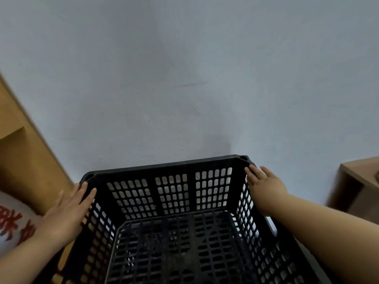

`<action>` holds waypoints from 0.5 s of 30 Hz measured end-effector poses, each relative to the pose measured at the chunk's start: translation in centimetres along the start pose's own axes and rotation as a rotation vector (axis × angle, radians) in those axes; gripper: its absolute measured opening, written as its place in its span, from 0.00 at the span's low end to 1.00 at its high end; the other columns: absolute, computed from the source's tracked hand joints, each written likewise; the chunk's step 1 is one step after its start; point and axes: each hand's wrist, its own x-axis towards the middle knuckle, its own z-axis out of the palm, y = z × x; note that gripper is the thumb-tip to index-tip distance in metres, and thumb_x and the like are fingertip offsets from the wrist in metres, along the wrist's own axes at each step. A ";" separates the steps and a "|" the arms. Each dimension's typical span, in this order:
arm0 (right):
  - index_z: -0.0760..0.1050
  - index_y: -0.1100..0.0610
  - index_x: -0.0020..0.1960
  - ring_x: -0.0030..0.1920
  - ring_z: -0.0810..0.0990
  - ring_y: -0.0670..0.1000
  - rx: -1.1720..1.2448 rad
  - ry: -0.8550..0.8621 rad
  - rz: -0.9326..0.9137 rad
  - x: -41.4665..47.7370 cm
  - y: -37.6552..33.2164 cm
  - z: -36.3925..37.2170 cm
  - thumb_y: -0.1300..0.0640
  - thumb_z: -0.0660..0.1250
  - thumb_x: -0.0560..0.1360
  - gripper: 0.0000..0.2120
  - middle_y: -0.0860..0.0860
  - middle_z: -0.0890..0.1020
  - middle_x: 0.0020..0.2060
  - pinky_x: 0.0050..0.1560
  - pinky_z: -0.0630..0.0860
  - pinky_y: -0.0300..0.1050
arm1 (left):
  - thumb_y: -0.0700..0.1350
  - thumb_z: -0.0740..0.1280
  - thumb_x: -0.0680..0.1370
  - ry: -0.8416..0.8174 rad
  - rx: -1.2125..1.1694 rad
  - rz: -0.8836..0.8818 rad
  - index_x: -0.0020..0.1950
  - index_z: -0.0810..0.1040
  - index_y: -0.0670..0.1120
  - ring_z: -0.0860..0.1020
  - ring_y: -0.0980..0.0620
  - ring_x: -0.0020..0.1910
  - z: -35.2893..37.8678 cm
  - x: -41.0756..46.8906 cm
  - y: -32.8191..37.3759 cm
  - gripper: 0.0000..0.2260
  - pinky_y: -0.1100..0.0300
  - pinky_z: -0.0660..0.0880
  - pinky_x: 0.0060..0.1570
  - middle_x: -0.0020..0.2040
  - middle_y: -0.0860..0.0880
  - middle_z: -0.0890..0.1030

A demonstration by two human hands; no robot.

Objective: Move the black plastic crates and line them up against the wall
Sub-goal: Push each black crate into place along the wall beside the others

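Observation:
One black plastic crate [174,203] with perforated walls fills the lower middle of the view, its open top facing me and its far rim close to the pale grey wall [184,78]. My left hand [69,210] lies flat on the crate's left rim near the far corner, fingers stretched and together. My right hand [264,185] rests flat on the right rim by the far right corner. Neither hand curls around the rim. The crate is empty inside.
A wooden cabinet [26,152] stands at the left, touching the wall. A white bag with red characters [14,224] sits in front of it, beside the crate. A low wooden shelf unit [356,185] stands at the right.

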 end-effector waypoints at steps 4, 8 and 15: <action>0.51 0.57 0.76 0.76 0.37 0.55 0.042 0.001 0.040 0.7 -2.3 1.5 0.52 0.53 0.79 0.28 0.58 0.39 0.76 0.74 0.38 0.54 | 0.37 0.60 0.74 -0.034 -0.016 0.003 0.74 0.36 0.48 0.37 0.47 0.75 1.8 0.9 0.1 0.39 0.49 0.43 0.74 0.77 0.44 0.37; 0.47 0.58 0.77 0.76 0.37 0.55 0.052 0.007 0.047 1.4 -3.6 1.9 0.52 0.50 0.79 0.28 0.58 0.38 0.76 0.74 0.36 0.54 | 0.36 0.60 0.73 -0.065 -0.051 0.013 0.74 0.36 0.48 0.37 0.47 0.75 4.4 2.2 -0.6 0.39 0.49 0.43 0.74 0.76 0.44 0.37; 0.38 0.60 0.76 0.76 0.37 0.54 0.164 0.049 0.099 2.4 -5.3 2.6 0.54 0.47 0.80 0.30 0.55 0.29 0.69 0.74 0.38 0.52 | 0.37 0.59 0.73 -0.106 -0.088 -0.010 0.74 0.37 0.49 0.39 0.47 0.76 8.0 3.1 -1.6 0.39 0.51 0.45 0.75 0.77 0.44 0.38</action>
